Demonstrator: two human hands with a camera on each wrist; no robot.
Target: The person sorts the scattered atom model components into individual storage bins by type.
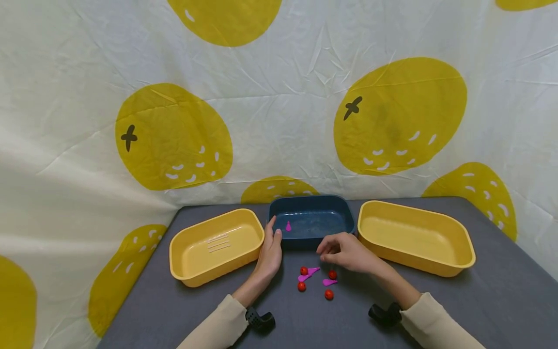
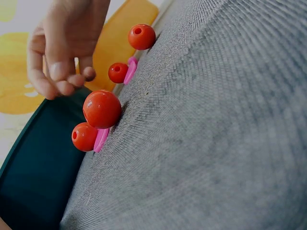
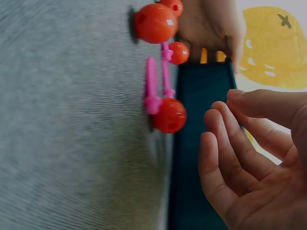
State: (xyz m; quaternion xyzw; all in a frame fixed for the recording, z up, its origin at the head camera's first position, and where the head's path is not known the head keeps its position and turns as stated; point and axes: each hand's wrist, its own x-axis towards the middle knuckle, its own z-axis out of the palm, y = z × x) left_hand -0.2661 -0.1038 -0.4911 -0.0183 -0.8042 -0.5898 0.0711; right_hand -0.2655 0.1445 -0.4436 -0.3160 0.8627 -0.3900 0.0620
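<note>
My left hand [image 1: 269,252] rests with straight fingers against the left end of the blue tray [image 1: 311,240], between it and a yellow tray. A small pink piece [image 1: 288,226] lies inside the blue tray. In front of that tray my right hand [image 1: 348,252] hovers, its fingers loosely bent; the right wrist view shows bare fingertips [image 3: 207,139] with nothing between them. Below it on the table are several red beads [image 1: 329,294] with holes, scattered among three pink pieces. One pink piece [image 3: 151,86] lies beside a red bead [image 3: 169,116] in the right wrist view.
A yellow tray [image 1: 183,271] on the left contains several thin pale sticks [image 1: 219,243]. Another yellow tray [image 1: 462,268] stands to the right of the blue one. Behind the grey table [image 1: 296,325] hangs a white cloth [image 1: 283,131] printed with yellow fruit shapes.
</note>
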